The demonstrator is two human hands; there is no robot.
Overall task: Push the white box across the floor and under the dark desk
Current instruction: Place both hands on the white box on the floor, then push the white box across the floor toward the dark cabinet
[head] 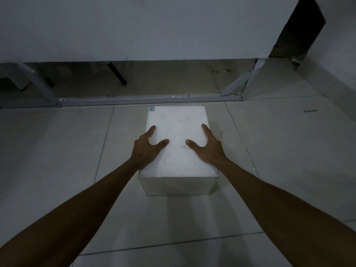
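Left hand point(147, 146) and right hand point(208, 146) lie spread, grasping nothing, on the white box point(178, 151); push evenly toward 12 o'clock, under the worktop point(134, 26)

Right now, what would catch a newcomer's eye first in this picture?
The bright white box on the tiled floor, mid-frame, stands out. The left hand and right hand are spread on its top. Just beyond lies the desk's grey metal floor bar.

matt white box point(178, 147), faintly scuffed; smooth tiled floor point(57, 151) with a dull sheen; painted metal desk frame point(134, 98) beyond the box.
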